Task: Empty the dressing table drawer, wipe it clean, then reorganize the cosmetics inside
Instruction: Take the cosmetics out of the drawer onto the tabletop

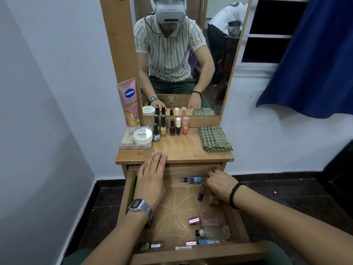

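Mirror (214,54) on the wall behind, blue curtain (313,54) at right. Wooden tabletop (183,148) below the mirror, drawer (172,207) pulled out under it, scratched floor showing. Green checked cloth (214,138) folded on the tabletop's right side. Pink lotion tube (129,104) leans upright at back left against the mirror frame. Clear palette box (129,142) front left with a white nail-polish-remover jar (142,136) on top. Row of nail polish bottles (168,127) stands upright along the back edge, between the jar and the cloth. Left hand (150,180) (watch on wrist) flat, fingers straight, fingertips resting on the tabletop's front edge, holding nothing. Right hand (219,185) (bead bracelet) in the drawer's far right corner, fingers curled; whether its grip has anything, can't tell. Blue spray bottle (192,180) lies just left of it. Perfume bottles (212,226) lie clustered at the drawer's near right, small items at the near edge.
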{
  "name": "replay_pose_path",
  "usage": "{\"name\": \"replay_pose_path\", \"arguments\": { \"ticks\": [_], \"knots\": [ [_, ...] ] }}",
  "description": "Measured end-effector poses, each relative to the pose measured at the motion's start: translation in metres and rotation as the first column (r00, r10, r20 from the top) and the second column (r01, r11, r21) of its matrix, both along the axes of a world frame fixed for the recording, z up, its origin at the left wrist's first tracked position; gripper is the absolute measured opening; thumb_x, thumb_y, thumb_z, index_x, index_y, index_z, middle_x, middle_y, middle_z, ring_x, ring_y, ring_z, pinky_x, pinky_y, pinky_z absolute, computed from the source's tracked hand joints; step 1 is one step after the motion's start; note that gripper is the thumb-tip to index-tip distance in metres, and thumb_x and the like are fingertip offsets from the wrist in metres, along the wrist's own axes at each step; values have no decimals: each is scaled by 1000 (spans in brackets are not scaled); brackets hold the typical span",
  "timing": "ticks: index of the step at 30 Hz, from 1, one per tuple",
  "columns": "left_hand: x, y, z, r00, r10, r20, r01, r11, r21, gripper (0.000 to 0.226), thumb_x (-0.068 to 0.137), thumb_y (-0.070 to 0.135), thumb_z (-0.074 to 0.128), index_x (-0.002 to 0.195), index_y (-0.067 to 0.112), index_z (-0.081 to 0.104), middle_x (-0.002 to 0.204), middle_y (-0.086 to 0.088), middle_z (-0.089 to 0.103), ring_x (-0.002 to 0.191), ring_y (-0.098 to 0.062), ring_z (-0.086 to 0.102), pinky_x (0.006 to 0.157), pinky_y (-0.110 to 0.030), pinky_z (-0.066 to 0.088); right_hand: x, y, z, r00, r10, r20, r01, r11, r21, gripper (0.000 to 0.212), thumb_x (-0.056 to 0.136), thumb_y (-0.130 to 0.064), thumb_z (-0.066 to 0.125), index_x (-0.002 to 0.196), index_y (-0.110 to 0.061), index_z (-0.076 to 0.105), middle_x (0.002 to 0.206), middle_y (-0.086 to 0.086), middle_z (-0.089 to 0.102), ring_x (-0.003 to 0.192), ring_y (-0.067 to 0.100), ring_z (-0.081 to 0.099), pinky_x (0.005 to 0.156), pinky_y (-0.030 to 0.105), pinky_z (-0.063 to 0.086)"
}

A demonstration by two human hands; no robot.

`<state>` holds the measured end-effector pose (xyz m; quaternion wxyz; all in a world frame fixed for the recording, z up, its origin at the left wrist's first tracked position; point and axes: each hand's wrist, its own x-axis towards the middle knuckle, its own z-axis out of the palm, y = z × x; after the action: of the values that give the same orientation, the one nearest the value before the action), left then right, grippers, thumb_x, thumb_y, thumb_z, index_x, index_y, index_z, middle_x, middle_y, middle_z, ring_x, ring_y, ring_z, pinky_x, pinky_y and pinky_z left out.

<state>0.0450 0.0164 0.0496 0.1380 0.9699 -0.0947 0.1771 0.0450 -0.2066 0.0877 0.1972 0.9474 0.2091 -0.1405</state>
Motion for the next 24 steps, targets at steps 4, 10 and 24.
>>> {"name": "replay_pose_path", "arguments": {
  "ticks": [4,10,24],
  "knots": [
    [0,0,0,1000,1,-5,-1,1000,-2,90,77,-1,59,150,28,15,158,4,14,146,-15,7,114,-36,7,-4,6,20,994,-55,-98,63,995,72,24,93,-15,57,114,-3,59,119,17,56,108,33,58,87,38,47],
    [-1,0,1,1000,-6,2,6,1000,-18,89,75,1,60,149,26,17,157,3,16,145,-15,9,116,-39,13,9,24,79,994,-110,12,79,782,619,8,89,-14,61,94,-15,67,93,-2,67,87,12,62,73,19,47],
    [-3,2,3,999,-19,26,19,1000,-13,85,83,9,56,150,29,7,158,6,7,146,-13,1,116,-33,5,107,101,106,947,-241,213,2,666,746,14,89,-27,65,87,-13,66,85,1,62,87,15,57,76,29,46]
  ]
}}
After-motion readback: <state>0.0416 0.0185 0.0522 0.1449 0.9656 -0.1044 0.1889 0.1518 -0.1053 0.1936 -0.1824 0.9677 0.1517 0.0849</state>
